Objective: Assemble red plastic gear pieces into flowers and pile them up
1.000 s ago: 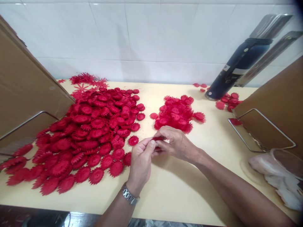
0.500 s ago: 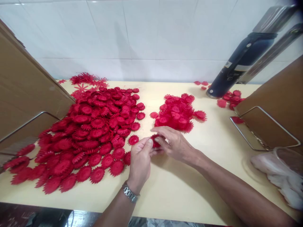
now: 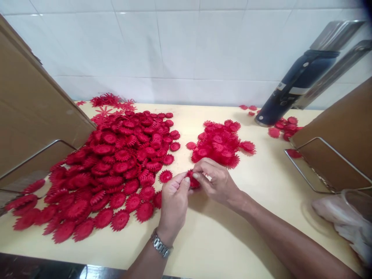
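Note:
Between both hands, low over the table, is a small round red flower piece (image 3: 194,181) with a fringed rim. My left hand (image 3: 176,197), with a metal-banded watch on its wrist, is closed on its left side, thumb on top. On the other side my right hand (image 3: 216,179) pinches the piece's edge with thumb and bent forefinger; fingers partly cover it. To the left spreads a large heap of cupped red flower pieces (image 3: 120,166). Just beyond my right hand lies a smaller pile of flatter fringed red pieces (image 3: 219,141).
A dark blue flask (image 3: 296,87) stands at the back right, with loose red pieces (image 3: 287,127) beside it. Cardboard panels (image 3: 37,93) with wire supports flank the table (image 3: 221,240). A plastic cup with a crumpled clear bag (image 3: 343,221) sits at the right. White tiles rise behind.
My right thumb and forefinger have drawn closer together on the flower piece's edge. The view has tilted up slightly, so everything sits lower. The piles look unchanged.

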Demonstrator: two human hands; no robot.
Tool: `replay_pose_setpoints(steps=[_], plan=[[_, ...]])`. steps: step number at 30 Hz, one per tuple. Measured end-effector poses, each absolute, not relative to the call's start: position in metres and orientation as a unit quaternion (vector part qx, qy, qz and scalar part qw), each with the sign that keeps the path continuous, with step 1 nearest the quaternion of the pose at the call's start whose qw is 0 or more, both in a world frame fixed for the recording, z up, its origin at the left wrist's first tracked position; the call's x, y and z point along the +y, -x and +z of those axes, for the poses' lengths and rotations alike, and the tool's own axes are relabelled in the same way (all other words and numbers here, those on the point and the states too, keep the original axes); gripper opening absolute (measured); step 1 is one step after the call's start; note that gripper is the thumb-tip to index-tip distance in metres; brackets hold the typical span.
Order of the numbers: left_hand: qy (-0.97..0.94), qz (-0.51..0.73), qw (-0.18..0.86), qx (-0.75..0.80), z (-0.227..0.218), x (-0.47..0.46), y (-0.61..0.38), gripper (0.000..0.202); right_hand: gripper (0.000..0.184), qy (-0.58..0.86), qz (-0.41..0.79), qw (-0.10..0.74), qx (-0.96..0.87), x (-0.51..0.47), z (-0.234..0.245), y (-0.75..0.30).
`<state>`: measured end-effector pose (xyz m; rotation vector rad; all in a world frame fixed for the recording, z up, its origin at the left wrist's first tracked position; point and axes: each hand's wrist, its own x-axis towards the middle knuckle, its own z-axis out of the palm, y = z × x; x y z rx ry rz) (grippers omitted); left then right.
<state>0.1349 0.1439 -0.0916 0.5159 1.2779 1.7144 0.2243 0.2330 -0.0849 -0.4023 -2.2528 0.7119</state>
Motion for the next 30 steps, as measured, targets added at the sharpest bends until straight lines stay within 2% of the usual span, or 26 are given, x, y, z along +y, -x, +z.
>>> replay_pose_setpoints(steps=[3,5,8,12,15,19,24,30], plan=[[-0.205,0.685,0.446,0.539,-0.094,0.144,-0.136,0.017,0.011,0.231,0.290,0.365,-0.854,0.235,-0.082,-0.225],[-0.186,0.684,0.450,0.543,-0.094,0.145,-0.136,0.017,0.012,0.280,0.256,0.402,-0.833,0.245,-0.082,-0.229],[-0.154,0.687,0.455,0.545,-0.091,0.144,-0.136,0.015,0.013,0.355,0.143,0.455,-0.804,0.273,-0.082,-0.242],[-0.156,0.686,0.472,0.531,-0.087,0.145,-0.136,0.016,0.010,0.352,-0.011,0.432,-0.830,0.295,-0.074,-0.256],[-0.164,0.697,0.467,0.519,-0.085,0.146,-0.136,0.017,0.007,0.233,0.056,0.409,-0.880,0.278,-0.066,-0.249],[-0.178,0.702,0.494,0.482,-0.085,0.147,-0.136,0.015,0.011,0.101,0.140,0.309,-0.935,0.246,-0.072,-0.231],[-0.191,0.698,0.496,0.481,-0.088,0.147,-0.137,0.016,0.019,0.114,0.168,0.316,-0.927,0.242,-0.085,-0.228],[-0.194,0.691,0.454,0.528,-0.094,0.145,-0.138,0.017,0.015,0.159,0.196,0.358,-0.899,0.241,-0.086,-0.226]])
